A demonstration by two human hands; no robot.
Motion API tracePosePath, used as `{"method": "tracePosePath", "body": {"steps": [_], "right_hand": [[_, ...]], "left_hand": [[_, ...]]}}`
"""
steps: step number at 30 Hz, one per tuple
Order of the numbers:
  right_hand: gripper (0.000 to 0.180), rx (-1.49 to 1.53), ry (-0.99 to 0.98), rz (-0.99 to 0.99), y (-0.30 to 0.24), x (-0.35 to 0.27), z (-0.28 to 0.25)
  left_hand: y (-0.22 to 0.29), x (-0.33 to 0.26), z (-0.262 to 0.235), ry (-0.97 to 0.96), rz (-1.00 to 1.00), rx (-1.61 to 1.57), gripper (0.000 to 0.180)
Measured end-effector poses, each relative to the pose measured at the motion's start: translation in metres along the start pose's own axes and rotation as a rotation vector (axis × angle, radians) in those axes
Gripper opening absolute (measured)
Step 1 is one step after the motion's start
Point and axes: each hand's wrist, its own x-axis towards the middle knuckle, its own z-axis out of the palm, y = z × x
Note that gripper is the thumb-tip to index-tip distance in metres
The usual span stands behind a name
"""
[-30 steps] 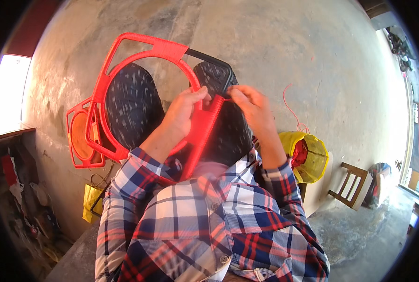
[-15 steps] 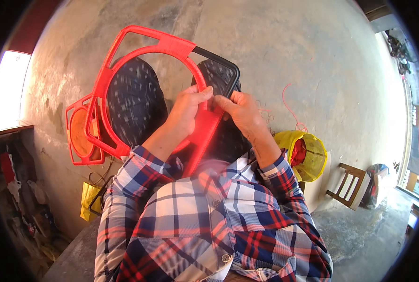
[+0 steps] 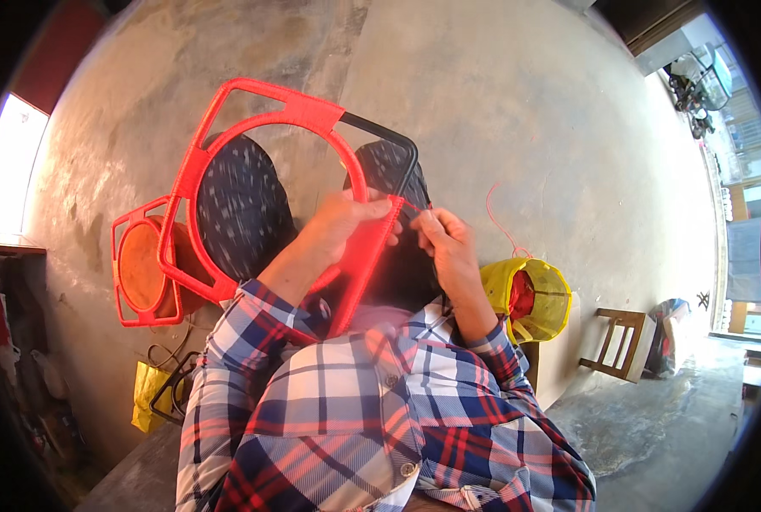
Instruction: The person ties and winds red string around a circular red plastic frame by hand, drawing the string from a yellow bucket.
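Over my lap rests a frame point(image 3: 308, 108) with a round ring inside a rounded rectangular outline, mostly wrapped in red cord. A bare black bar point(image 3: 379, 130) shows at its far right corner. My left hand point(image 3: 339, 226) is closed around the red frame's right side, thumb on top near the end of the wrapping. Just to the right, my right hand point(image 3: 450, 243) is closed in a pinch, apart from the frame. A thin strand of red cord point(image 3: 411, 206) runs from the wrapped edge to its fingers.
A smaller red frame point(image 3: 148, 322) leans by an orange round object point(image 3: 144, 267) at the left. A yellow bag point(image 3: 147, 397) lies below it. At the right stand a yellow basket point(image 3: 551, 311) holding red material point(image 3: 522, 294) and a wooden stool point(image 3: 617, 343). Loose red cord point(image 3: 494, 213) trails on the floor.
My right hand has come off the frame and moved right and down, drawing a strand of cord out. The frame's far end sits lower in view; my left hand still grips it.
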Motion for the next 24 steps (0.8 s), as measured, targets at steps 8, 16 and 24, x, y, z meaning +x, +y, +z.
{"method": "tracePosePath", "body": {"steps": [8, 16, 24], "right_hand": [[0.021, -0.212, -0.014, -0.082, -0.038, -0.03, -0.007], [0.022, -0.079, -0.037, -0.043, -0.05, -0.037, -0.044], [0.02, 0.08, -0.022, -0.089, -0.029, -0.023, -0.085]], "left_hand": [[0.008, 0.0, 0.0, 0.002, 0.016, -0.064, 0.018], [0.019, -0.011, 0.012, 0.056, 0.007, -0.008, 0.021], [0.047, -0.017, 0.025, 0.19, 0.26, 0.165, 0.025]]}}
